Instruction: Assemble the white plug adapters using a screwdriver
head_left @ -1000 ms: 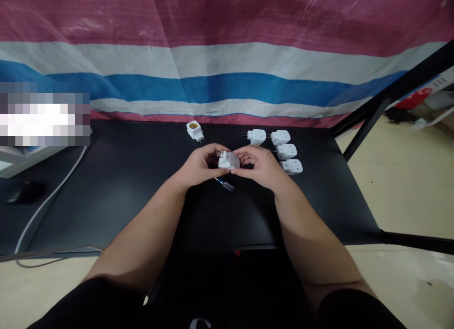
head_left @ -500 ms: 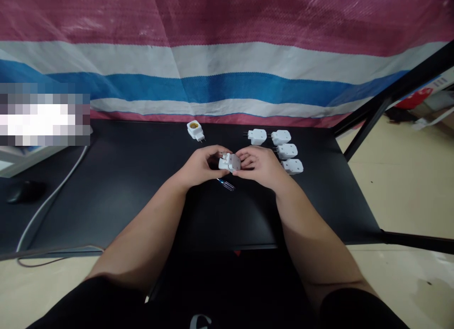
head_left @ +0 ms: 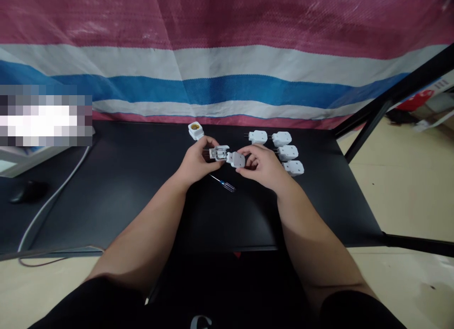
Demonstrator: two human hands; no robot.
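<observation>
Above the black table [head_left: 117, 187], my left hand [head_left: 196, 165] grips an opened white plug adapter half [head_left: 220, 152], its hollow inside and metal parts showing. Thin metal prongs stick out of it toward my palm. My right hand [head_left: 263, 164] pinches a white plug cover [head_left: 237, 160], dotted with small holes, close against the right end of that half; whether they touch I cannot tell. Below them lies a screwdriver [head_left: 227, 185] with a clear handle and blue collar. Behind my left hand stands a white adapter with a round yellowish socket [head_left: 195, 129].
Several white plug adapters [head_left: 288, 152] lie in a group beyond and beside my right hand. At the left are a black mouse [head_left: 28, 191], a pale cable [head_left: 56, 196] and a white box [head_left: 35, 156]. A striped sheet [head_left: 227, 87] hangs behind; a black frame bar [head_left: 369, 116] rises at right.
The white adapter has come apart into two pieces, one in each hand. My left hand has shifted slightly up and left, uncovering more of the screwdriver's shaft.
</observation>
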